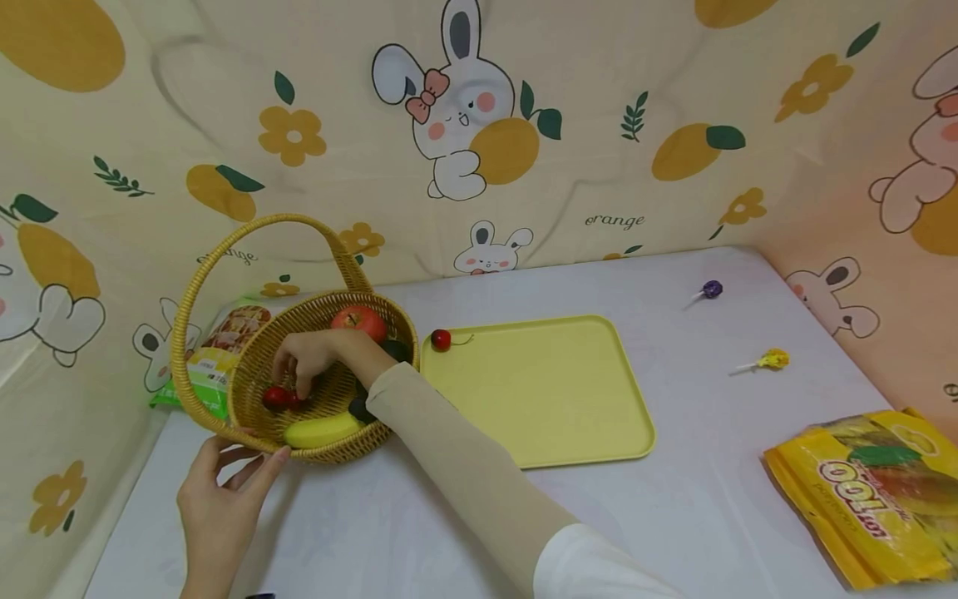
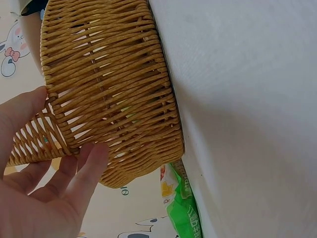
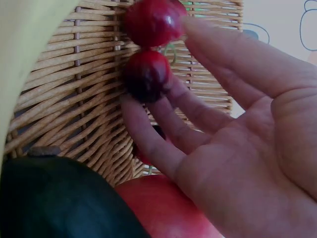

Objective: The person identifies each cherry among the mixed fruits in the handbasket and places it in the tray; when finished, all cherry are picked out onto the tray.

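Observation:
A wicker basket [image 1: 254, 353] with a tall arched handle stands on the table's left side, tilted. My left hand [image 1: 224, 499] holds its near rim by the handle's foot, thumb and fingers around the wicker [image 2: 114, 94]. Inside the basket, my right hand [image 1: 310, 358] has its thumb and fingers around red cherries [image 1: 277, 399]. In the right wrist view, the thumb touches the upper cherry [image 3: 152, 22] and fingers curl about the darker lower cherry [image 3: 147, 77]. A banana [image 1: 322, 431], a red round fruit [image 1: 359, 320] and a dark green fruit [image 3: 59, 198] lie beside them.
Right of the basket is a yellow tray [image 1: 539, 399] with a single cherry [image 1: 441, 339] at its far left corner. Purple [image 1: 712, 289] and yellow [image 1: 772, 359] lollipops lie farther right. A yellow snack bag [image 1: 861, 499] is near right; a green bag [image 1: 205, 387] sits behind the basket.

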Motion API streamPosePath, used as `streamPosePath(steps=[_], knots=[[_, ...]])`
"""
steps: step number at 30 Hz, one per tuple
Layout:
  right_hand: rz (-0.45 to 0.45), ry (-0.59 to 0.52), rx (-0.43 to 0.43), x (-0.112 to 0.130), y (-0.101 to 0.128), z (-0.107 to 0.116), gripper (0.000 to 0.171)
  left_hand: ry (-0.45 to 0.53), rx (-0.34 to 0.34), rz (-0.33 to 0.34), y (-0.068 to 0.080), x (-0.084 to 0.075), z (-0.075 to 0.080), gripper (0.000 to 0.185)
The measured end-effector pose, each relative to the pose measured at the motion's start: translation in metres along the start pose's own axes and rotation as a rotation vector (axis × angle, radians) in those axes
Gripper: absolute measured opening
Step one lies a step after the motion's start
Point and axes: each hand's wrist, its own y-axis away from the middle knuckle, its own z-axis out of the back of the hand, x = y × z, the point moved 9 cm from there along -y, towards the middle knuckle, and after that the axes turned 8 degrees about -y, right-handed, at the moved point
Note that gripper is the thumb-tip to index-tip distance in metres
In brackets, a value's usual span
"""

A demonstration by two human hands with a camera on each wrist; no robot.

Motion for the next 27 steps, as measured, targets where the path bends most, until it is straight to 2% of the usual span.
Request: streamPosePath(steps=[7,13,17,21,27], knots=[[-0.118,-0.057,0.06,-0.014,0.003,-0.006,0.032,0.006,0.006,-0.003,-0.001,0.001,-0.002,0.047],[-0.111,-0.002,0.048,-0.015,0.004,-0.005,0.026,-0.004,0.007,0.013,-0.001,0.0,-0.002,0.045],[-0.044,0.01,0.033,-0.01,0.003,-0.004,0.026,0.002,0.007,0.013,-0.001,0.0,-0.003,0.044],[0.09,-0.071,-0.005,0.004,0.006,0.005,0.028,0.012,0.0,0.013,-0.001,0.002,-0.002,0.043],[0.269,-0.213,-0.129,0.028,0.037,0.04,0.031,0.011,-0.009,0.018,0.001,0.003,0.0,0.042]])
